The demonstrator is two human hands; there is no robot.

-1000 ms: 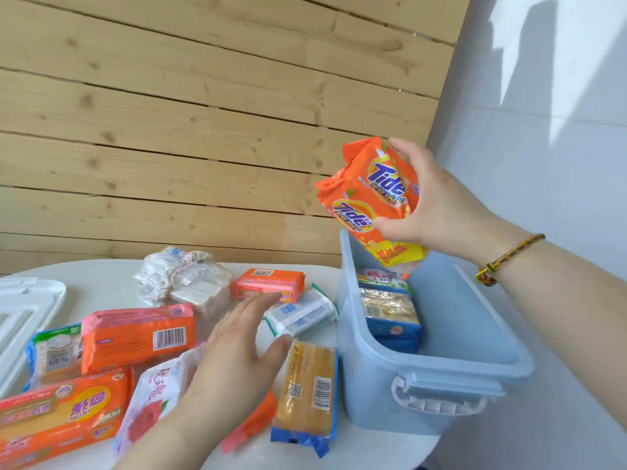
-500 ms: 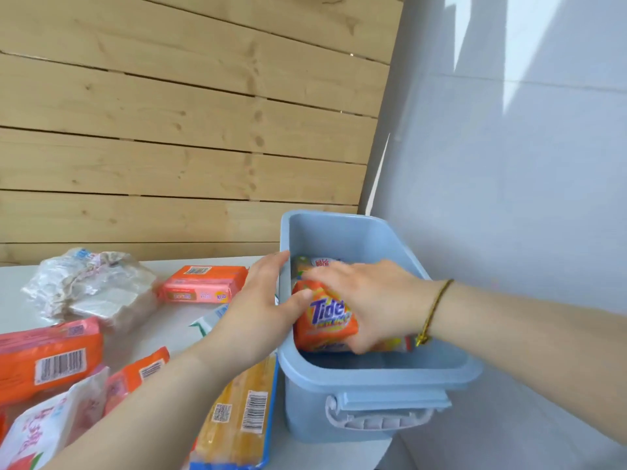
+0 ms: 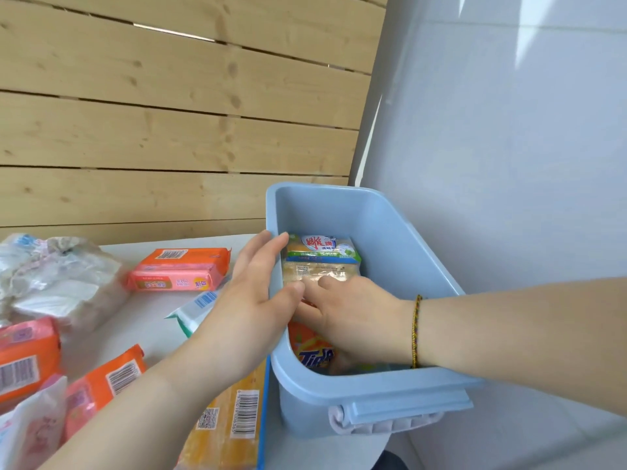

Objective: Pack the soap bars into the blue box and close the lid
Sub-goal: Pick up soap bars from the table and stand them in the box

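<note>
— Where's the orange plastic-wrapped Tide soap bar (image 3: 314,351)?
— Inside the pale blue plastic box (image 3: 390,388), under the right grip (image 3: 356,320), which is released, fingers flat on it.
— And the left grip (image 3: 251,300)?
— Released too, straight fingers bracing the box's wall. Beyond both lies a green-and-yellow wrapped bar (image 3: 322,256).

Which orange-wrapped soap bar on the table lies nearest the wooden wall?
The orange bar with the pink side, beside the crumpled clear pack; the others lie nearer the camera.

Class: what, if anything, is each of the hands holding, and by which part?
Nothing is gripped. The left hand lies straight-fingered on the left rim of the blue box, steadying it; the right hand lies flat on the Tide pack inside.
</note>
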